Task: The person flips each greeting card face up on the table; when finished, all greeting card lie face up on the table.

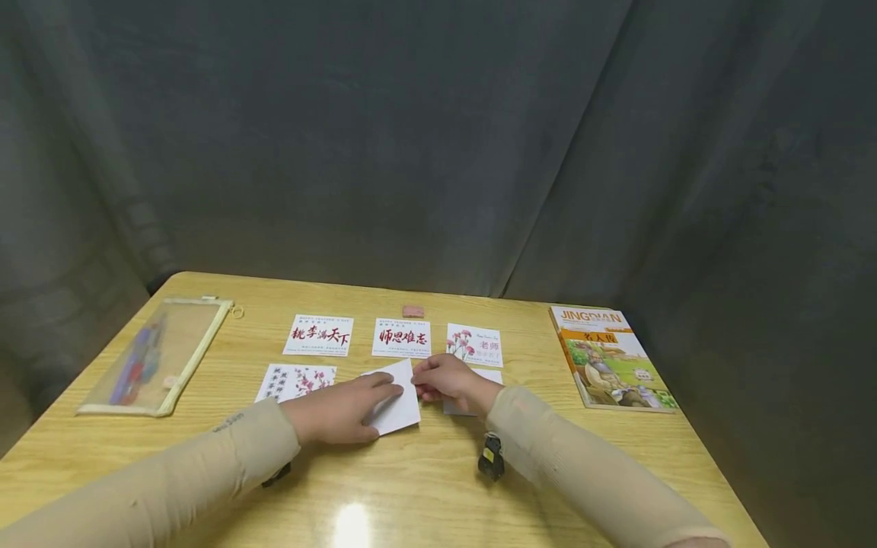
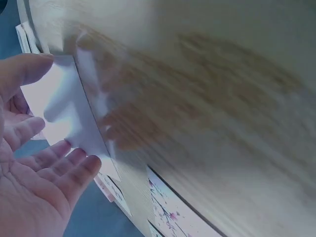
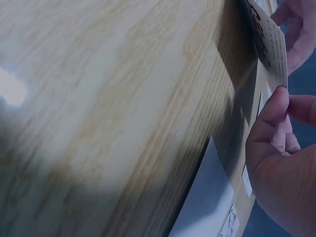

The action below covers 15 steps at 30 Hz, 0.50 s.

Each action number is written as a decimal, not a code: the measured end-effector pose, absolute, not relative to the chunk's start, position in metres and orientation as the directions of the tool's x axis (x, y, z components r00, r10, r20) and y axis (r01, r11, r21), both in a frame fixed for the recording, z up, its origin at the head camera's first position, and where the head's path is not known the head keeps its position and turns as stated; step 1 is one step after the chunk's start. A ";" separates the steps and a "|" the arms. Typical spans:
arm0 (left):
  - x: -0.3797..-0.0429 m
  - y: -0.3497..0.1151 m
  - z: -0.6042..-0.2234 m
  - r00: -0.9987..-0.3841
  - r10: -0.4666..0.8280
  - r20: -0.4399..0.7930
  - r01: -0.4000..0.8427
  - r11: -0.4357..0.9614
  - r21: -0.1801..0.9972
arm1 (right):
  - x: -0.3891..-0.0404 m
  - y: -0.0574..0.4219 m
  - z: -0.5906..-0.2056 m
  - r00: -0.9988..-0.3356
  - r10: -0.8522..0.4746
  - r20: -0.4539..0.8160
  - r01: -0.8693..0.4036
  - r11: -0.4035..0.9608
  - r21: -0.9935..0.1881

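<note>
A small card (image 1: pixel 404 403) is tilted up between both hands, its blank white side facing up. Dark lettering shows on its underside (image 3: pixel 269 44) in the right wrist view. My right hand (image 1: pixel 452 382) pinches the card's right edge between thumb and fingertips. The left hand (image 1: pixel 346 411) lies across the left part of the card, fingers spread and fairly straight against the white face (image 2: pixel 64 103). Partly under my right wrist lies another blank white card (image 1: pixel 489 375). Left of the left hand is a card with flowers and black characters (image 1: pixel 311 377).
Behind the hands, two red-lettered cards (image 1: pixel 318 336) (image 1: pixel 401 337) and a carnation card (image 1: pixel 475 344) form a row. A pink eraser-like block (image 1: pixel 413 311) sits behind them. A zip pencil pouch (image 1: pixel 195 354) lies left, a book (image 1: pixel 610 358) right. Dark curtains surround the wooden table (image 1: pixel 411 495).
</note>
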State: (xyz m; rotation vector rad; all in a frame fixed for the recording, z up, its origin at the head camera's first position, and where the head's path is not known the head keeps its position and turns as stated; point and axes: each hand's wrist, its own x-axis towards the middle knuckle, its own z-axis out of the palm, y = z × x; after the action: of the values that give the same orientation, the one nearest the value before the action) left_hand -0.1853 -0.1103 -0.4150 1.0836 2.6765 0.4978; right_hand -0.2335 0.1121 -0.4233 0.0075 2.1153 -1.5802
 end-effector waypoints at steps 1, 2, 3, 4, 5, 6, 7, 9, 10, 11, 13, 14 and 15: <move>-0.186 -0.111 -0.414 -0.706 0.706 -0.063 0.635 0.670 0.385 | -0.234 0.113 -0.422 -0.878 -0.284 -0.386 0.289 0.329 -0.899; -0.186 -0.111 -0.414 -0.703 0.709 -0.056 0.640 0.665 0.384 | -0.233 0.113 -0.421 -0.880 -0.282 -0.382 0.285 0.330 -0.900; -0.187 -0.112 -0.414 -0.698 0.715 -0.045 0.651 0.660 0.375 | -0.233 0.115 -0.419 -0.882 -0.276 -0.382 0.287 0.326 -0.900; -0.188 -0.113 -0.415 -0.692 0.722 -0.030 0.666 0.653 0.360 | -0.233 0.116 -0.418 -0.885 -0.270 -0.378 0.287 0.322 -0.902; -0.188 -0.114 -0.415 -0.683 0.730 -0.009 0.685 0.646 0.336 | -0.233 0.117 -0.416 -0.889 -0.262 -0.377 0.291 0.313 -0.904; -0.189 -0.115 -0.415 -0.675 0.738 0.015 0.706 0.639 0.306 | -0.234 0.119 -0.414 -0.891 -0.257 -0.374 0.293 0.304 -0.907; -0.190 -0.116 -0.416 -0.664 0.746 0.042 0.727 0.632 0.269 | -0.234 0.121 -0.413 -0.892 -0.253 -0.374 0.298 0.291 -0.909; -0.191 -0.118 -0.417 -0.639 0.762 0.107 0.766 0.616 0.183 | -0.235 0.124 -0.411 -0.894 -0.250 -0.372 0.307 0.266 -0.914; -0.192 -0.119 -0.418 -0.624 0.768 0.144 0.781 0.607 0.145 | -0.235 0.125 -0.410 -0.893 -0.251 -0.373 0.311 0.254 -0.916; -0.193 -0.119 -0.418 -0.610 0.772 0.179 0.792 0.600 0.110 | -0.236 0.127 -0.409 -0.892 -0.252 -0.374 0.317 0.241 -0.917; -0.195 -0.119 -0.419 -0.584 0.774 0.245 0.806 0.590 0.059 | -0.237 0.129 -0.408 -0.889 -0.257 -0.379 0.327 0.222 -0.919; -0.196 -0.118 -0.418 -0.574 0.771 0.274 0.808 0.587 0.041 | -0.238 0.130 -0.408 -0.889 -0.261 -0.375 0.325 0.216 -0.921; -0.197 -0.118 -0.418 -0.568 0.767 0.298 0.809 0.588 0.027 | -0.239 0.131 -0.408 -0.887 -0.263 -0.379 0.332 0.207 -0.920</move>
State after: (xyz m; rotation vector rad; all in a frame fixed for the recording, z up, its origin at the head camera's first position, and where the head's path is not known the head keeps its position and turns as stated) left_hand -0.1966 -0.1178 -0.4181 1.5315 3.0223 0.2753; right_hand -0.2386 0.1305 -0.4083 0.0636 2.0293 -1.7250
